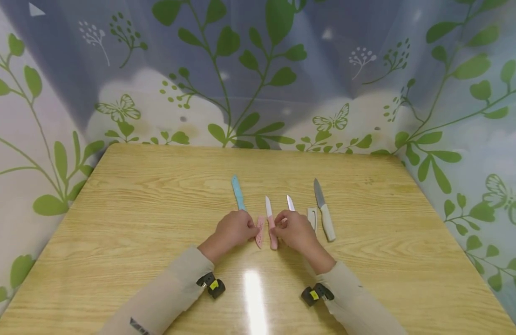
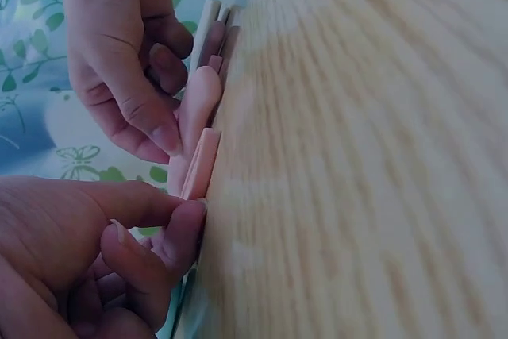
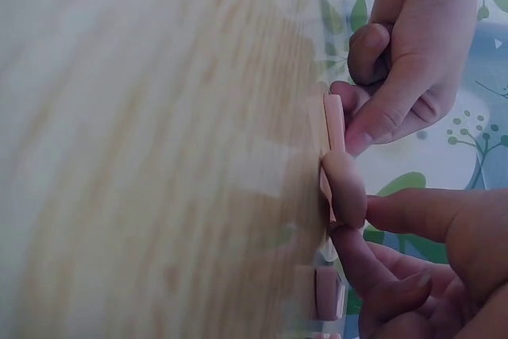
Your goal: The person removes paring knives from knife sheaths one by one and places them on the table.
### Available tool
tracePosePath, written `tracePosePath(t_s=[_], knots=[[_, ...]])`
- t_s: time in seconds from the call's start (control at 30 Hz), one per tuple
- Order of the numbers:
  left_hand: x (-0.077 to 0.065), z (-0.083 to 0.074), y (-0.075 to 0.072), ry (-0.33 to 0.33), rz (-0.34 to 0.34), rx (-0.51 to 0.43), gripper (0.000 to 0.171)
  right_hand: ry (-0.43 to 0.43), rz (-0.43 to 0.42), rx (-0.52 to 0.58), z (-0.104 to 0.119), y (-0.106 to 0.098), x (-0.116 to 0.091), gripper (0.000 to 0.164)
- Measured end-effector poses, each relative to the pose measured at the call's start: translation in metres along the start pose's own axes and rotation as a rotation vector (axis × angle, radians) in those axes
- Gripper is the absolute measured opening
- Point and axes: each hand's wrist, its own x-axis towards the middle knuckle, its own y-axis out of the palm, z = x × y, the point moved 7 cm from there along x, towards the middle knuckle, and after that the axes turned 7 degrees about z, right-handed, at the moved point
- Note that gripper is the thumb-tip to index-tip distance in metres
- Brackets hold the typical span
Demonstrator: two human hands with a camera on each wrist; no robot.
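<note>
My left hand (image 1: pixel 236 229) pinches a pink knife sheath (image 1: pixel 260 229) that lies on the table. Just right of it is a pink-handled paring knife (image 1: pixel 267 206), its pale blade pointing away from me. My right hand (image 1: pixel 299 231) pinches that knife's handle (image 3: pixel 345 188) between thumb and fingers. Sheath and knife lie side by side, the knife out of the sheath. A light blue knife (image 1: pixel 237 190), apparently sheathed, reaches out beyond my left hand. Past my right fingers shows another small blade (image 1: pixel 290 203); its handle is hidden by the hand.
To the right of my right hand lie a whitish sheath (image 1: pixel 311 215) and a larger knife with a cream handle (image 1: pixel 327 223) and grey blade. All rest on a wood-grain table (image 1: pixel 157 186). Leaf-patterned curtains (image 1: pixel 249 93) stand around its far edge and sides.
</note>
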Motion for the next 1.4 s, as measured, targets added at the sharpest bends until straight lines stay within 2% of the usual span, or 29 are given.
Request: tracePosePath(t_s=[0.2,0.37,0.7,0.97,1.23,1.4], knots=[[0.0,-0.004,-0.001,0.012,0.024,0.023,0.033,-0.007,0.008,-0.074,-0.001,-0.001,0.0,0.018],[0.001,-0.007,-0.002,0.034,0.028,0.054,0.031,-0.034,0.031,-0.091,0.001,-0.002,0.0,0.016],[-0.001,-0.008,-0.001,0.06,-0.014,0.042,0.037,-0.076,0.052,-0.08,0.005,0.001,-0.002,0.019],[-0.005,-0.009,0.001,0.092,-0.054,0.067,0.04,-0.075,0.067,-0.066,0.003,0.005,-0.003,0.017],[-0.005,-0.007,0.008,0.105,-0.035,0.068,0.033,-0.063,0.065,-0.032,-0.005,0.008,-0.004,0.02],[-0.004,-0.005,0.004,0.091,-0.043,0.079,0.034,-0.089,0.067,-0.018,-0.001,0.008,-0.001,0.02]])
